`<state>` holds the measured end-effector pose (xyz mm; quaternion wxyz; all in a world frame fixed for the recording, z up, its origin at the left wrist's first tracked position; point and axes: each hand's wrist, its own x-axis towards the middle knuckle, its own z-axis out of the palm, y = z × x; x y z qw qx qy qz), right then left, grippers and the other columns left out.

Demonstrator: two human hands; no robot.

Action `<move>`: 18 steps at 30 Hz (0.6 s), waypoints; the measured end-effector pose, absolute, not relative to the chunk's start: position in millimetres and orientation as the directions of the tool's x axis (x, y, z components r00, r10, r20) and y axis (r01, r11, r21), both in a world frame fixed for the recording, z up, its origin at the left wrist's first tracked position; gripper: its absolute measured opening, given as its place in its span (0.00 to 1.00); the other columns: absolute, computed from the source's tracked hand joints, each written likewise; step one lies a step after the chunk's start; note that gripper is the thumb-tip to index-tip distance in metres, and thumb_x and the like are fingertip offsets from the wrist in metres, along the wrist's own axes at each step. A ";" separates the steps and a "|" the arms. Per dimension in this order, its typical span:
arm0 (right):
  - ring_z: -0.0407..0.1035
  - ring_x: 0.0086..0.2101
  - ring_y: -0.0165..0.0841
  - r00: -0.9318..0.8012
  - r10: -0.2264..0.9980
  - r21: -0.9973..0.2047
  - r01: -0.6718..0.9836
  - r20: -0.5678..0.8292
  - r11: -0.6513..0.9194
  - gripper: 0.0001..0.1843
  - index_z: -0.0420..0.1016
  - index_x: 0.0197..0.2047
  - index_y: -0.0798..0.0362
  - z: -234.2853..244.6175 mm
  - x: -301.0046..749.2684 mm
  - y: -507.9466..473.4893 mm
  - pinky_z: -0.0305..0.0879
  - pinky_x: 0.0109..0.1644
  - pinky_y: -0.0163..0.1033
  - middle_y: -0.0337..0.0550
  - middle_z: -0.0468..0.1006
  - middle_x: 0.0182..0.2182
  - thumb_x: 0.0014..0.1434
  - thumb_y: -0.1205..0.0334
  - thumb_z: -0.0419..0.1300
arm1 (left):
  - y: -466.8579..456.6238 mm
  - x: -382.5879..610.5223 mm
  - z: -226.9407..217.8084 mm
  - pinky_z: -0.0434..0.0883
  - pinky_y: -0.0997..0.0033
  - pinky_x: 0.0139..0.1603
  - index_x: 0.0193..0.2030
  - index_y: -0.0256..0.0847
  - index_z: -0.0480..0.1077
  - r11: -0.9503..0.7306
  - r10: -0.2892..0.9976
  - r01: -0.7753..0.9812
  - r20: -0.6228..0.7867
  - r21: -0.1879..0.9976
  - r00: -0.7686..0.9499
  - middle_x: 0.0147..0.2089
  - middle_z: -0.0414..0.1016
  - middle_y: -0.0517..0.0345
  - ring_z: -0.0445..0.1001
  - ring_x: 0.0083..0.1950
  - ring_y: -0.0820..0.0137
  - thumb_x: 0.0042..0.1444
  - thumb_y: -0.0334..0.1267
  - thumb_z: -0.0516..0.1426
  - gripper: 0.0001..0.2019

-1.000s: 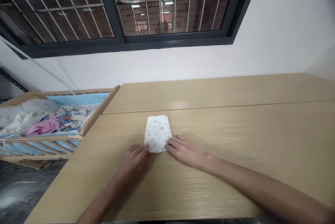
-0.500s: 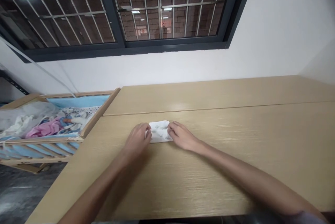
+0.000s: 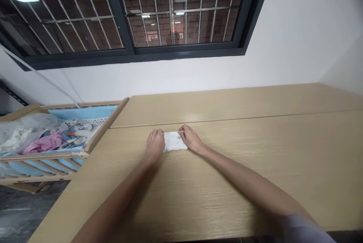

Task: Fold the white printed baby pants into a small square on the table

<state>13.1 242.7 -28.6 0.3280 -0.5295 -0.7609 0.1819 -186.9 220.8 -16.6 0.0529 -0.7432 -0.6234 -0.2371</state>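
A small white folded cloth with a sparse dark print lies on the pale wooden tabletop. At its left side my left hand has its fingers curled, closed on the far left corner. My right hand pinches the far right corner between thumb and fingers. The cloth's far edge looks slightly raised between the two hands, while its near edge rests on the wood. The fingertips of my left hand are partly hidden.
Left of the table stands a wooden crib with blue lining, holding crumpled clothes, a pink cloth and a clear plastic bag. A dark-framed window with metal bars is in the white wall behind. A seam crosses the tabletop.
Both hands have shifted to the far corners of the cloth. Its surface, creased and folded before, now looks flatter and smoother. The view has tilted slightly.
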 end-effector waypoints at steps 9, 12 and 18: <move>0.64 0.58 0.44 -0.588 0.694 -0.261 0.654 0.416 0.710 0.20 0.67 0.61 0.57 4.7 10.1 210.9 0.59 0.63 0.51 0.57 0.71 0.57 0.69 0.63 0.47 | 195.9 -172.3 -22.6 0.54 0.49 0.73 0.73 0.31 0.45 -0.541 0.789 0.804 0.479 0.244 0.386 0.74 0.51 0.38 0.47 0.76 0.57 0.71 0.48 0.39 0.30; 0.53 0.67 0.43 -0.729 0.601 -0.215 0.562 0.327 0.799 0.30 0.56 0.71 0.60 -5.4 10.1 204.2 0.49 0.70 0.51 0.58 0.61 0.67 0.67 0.65 0.49 | 190.1 -168.9 -31.7 0.50 0.47 0.74 0.74 0.30 0.42 -0.537 0.821 0.808 0.370 0.242 0.434 0.75 0.47 0.37 0.43 0.77 0.56 0.71 0.53 0.36 0.34; 0.45 0.71 0.43 -0.722 0.642 -0.194 0.612 0.260 0.767 0.34 0.46 0.75 0.58 -21.1 16.4 202.2 0.41 0.74 0.53 0.56 0.52 0.72 0.69 0.57 0.45 | 188.1 -173.7 -36.4 0.49 0.49 0.75 0.74 0.26 0.44 -0.514 0.828 0.848 0.333 0.130 0.451 0.75 0.45 0.34 0.41 0.77 0.56 0.70 0.57 0.37 0.37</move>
